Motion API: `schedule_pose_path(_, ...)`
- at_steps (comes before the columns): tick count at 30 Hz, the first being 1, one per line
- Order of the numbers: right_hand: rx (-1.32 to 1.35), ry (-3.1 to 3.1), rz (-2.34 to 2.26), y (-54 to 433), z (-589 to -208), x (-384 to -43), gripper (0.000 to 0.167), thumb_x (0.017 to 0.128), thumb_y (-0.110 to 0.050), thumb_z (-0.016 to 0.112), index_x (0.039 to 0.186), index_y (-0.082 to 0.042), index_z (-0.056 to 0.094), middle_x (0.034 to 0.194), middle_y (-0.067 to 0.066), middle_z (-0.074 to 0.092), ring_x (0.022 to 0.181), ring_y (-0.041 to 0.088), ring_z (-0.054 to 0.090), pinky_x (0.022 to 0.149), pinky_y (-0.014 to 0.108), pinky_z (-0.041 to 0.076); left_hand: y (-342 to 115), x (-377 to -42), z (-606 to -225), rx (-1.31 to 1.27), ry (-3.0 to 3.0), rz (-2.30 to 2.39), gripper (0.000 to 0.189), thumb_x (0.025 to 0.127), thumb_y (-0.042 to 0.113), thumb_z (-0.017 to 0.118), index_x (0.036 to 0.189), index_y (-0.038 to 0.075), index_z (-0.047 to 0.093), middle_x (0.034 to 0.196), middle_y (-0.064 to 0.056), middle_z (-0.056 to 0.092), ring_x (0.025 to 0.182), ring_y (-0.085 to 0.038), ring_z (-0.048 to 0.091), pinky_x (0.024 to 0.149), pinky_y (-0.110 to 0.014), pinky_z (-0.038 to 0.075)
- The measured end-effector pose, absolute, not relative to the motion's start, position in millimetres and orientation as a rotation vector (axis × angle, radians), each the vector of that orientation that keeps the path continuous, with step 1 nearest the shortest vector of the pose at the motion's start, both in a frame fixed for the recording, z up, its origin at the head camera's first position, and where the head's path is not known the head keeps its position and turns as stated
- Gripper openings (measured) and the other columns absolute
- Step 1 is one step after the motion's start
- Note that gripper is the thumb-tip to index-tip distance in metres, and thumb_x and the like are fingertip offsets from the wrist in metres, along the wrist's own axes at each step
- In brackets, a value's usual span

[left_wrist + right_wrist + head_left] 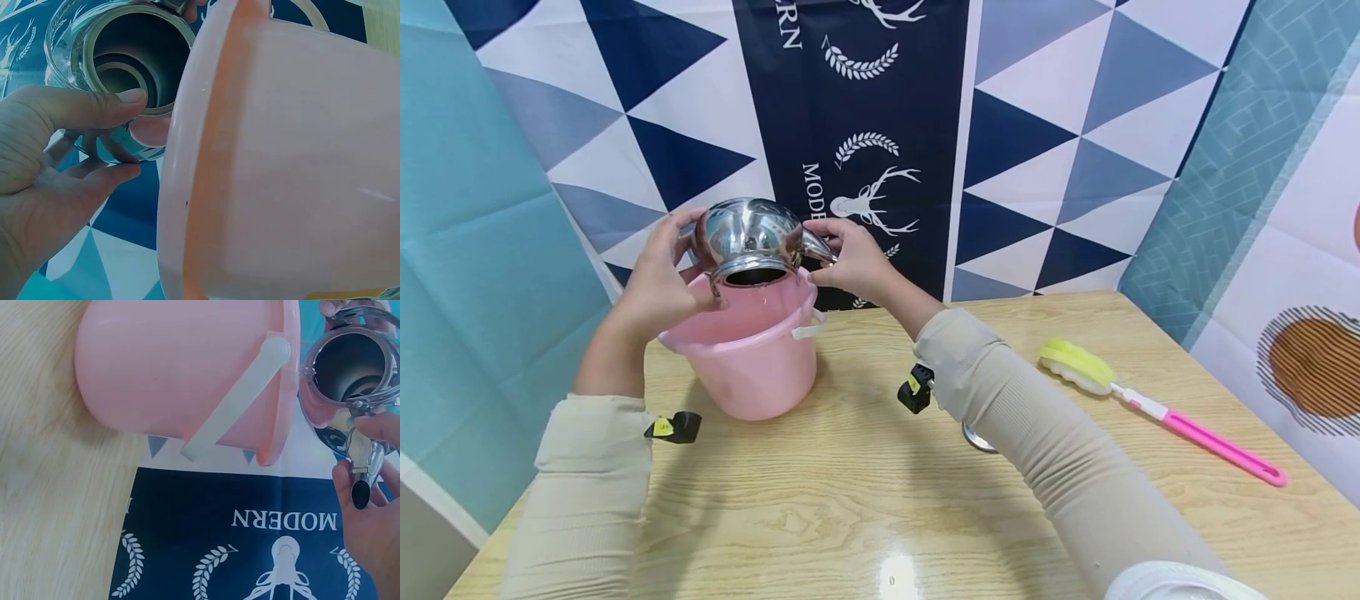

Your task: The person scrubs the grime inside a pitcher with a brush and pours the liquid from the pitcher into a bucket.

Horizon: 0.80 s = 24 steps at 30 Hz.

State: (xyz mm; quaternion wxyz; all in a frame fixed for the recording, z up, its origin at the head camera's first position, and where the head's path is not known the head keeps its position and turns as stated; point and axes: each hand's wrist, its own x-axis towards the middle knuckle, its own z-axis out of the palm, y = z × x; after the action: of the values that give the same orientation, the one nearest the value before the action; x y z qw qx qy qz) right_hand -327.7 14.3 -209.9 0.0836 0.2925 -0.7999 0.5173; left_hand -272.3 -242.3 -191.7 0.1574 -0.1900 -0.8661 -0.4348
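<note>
A shiny steel teapot [751, 227] is tipped over the pink bucket [756, 379], its open mouth facing down and toward me. My left hand [658, 279] grips the teapot on the left, thumb beside the mouth's rim in the left wrist view. On the other side, my right hand [861, 262] pinches the spout [360, 453] between thumb and fingers. Through the mouth the dark inside [140, 53] of the pot shows. The bucket stands upright on the table, its white handle [240, 397] hanging at the right side.
On the right of the wooden table [820, 500] lies a brush with a yellow sponge head [1077, 367] and pink handle [1221, 450]. A round metal piece [977, 437] is partly hidden under my right sleeve. A patterned cloth [857, 100] hangs behind the bucket.
</note>
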Motion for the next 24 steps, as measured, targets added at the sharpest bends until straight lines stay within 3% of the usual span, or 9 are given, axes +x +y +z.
schedule_pose_path(14, 0.932, -2.41, 1.41, 16.7, -209.4, -326.4, 0.064, 0.076, -0.001, 0.078, 0.135, -0.005, 0.054, 0.116, 0.009, 0.052, 0.094, 0.019, 0.06, 0.071, 0.024, 0.053, -239.8, -269.7, -193.6, -0.545, -2.454, -1.181, 0.118, 0.058, -0.026, 0.078, 0.152, 0.021, 0.025, 0.151, -0.005, 0.022, 0.143, -0.026, 0.027, 0.095, -0.041, 0.05)
schedule_pose_path(24, 0.961, -2.392, 1.27, 18.4, -210.2, -327.3, 0.064, 0.076, -0.003, 0.08, 0.135, -0.007, 0.055, 0.12, 0.01, 0.054, 0.098, 0.021, 0.059, 0.083, 0.034, 0.055, -235.5, -267.3, -196.3, -0.561, -2.397, -1.092, 0.117, 0.055, -0.027, 0.078, 0.152, 0.015, 0.027, 0.152, -0.007, 0.023, 0.141, -0.035, 0.028, 0.099, -0.048, 0.045)
